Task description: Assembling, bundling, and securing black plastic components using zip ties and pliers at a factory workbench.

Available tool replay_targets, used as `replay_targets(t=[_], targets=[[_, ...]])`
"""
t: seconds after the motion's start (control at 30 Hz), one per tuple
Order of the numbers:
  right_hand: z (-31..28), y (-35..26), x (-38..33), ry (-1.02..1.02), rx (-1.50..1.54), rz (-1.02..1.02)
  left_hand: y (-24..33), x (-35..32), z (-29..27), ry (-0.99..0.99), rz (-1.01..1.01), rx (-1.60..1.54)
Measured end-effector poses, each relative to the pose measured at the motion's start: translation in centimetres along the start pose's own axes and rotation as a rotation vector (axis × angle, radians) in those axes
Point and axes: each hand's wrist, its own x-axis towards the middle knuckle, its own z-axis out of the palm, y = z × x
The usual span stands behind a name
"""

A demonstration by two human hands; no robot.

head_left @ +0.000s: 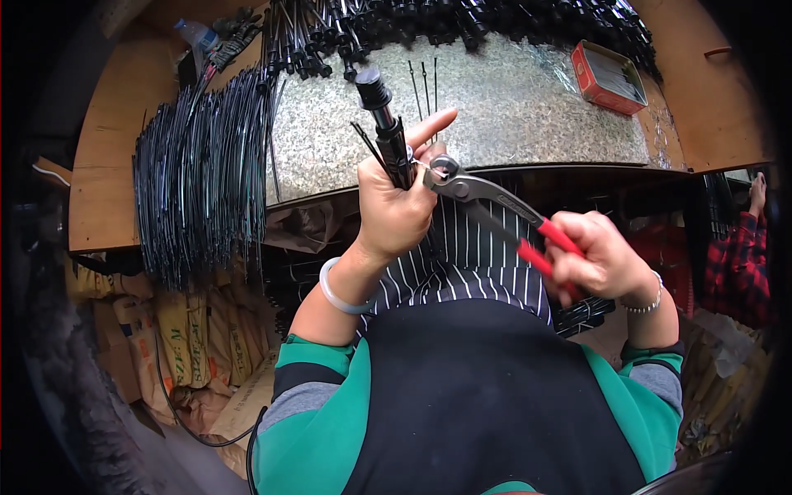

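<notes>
My left hand (394, 216) is wrapped round a black umbrella frame (383, 120), its index finger stretched out to the right. The frame's thick capped end points up and away from me, and a few thin ribs stick out beside it. In my right hand (598, 254) are the red handles of a pair of pincers (495, 196). Their rounded metal jaws meet a thin, light wire beside my left thumb. Whether the jaws are fully closed on the wire is hard to make out. Three thin black ribs (425, 87) lie on the speckled tabletop (511, 115) beyond my hands.
A thick row of dark ribs (202, 177) hangs over the table's left edge. Black umbrella frames (309, 41) are heaped along the back. At the right stands a red box (587, 78) of thin metal pieces. A person's checked sleeve (737, 272) shows at far right.
</notes>
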Motion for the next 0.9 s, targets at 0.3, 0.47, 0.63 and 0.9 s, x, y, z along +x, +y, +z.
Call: replay_targets(t=[0.3,0.47,0.63,0.9], targets=[[1.2,1.7,0.9,0.388,-0.892,-0.695,0.9,-0.6,0.2,0.016,0.02,-0.021],[0.0,0.5,1.0,-0.49,0.338,0.332,0.0,-0.6,-0.4,-0.04,-0.005,0.003],[1.3,2.5,1.8,0.529,-0.966,-0.662,0.4,-0.9,-0.4,-0.057,-0.071,-0.081],[1.8,1.0,1.8,-0.008,-0.425,-0.046,-1.2,-1.1,-0.8,-0.063,-0.072,-0.054]])
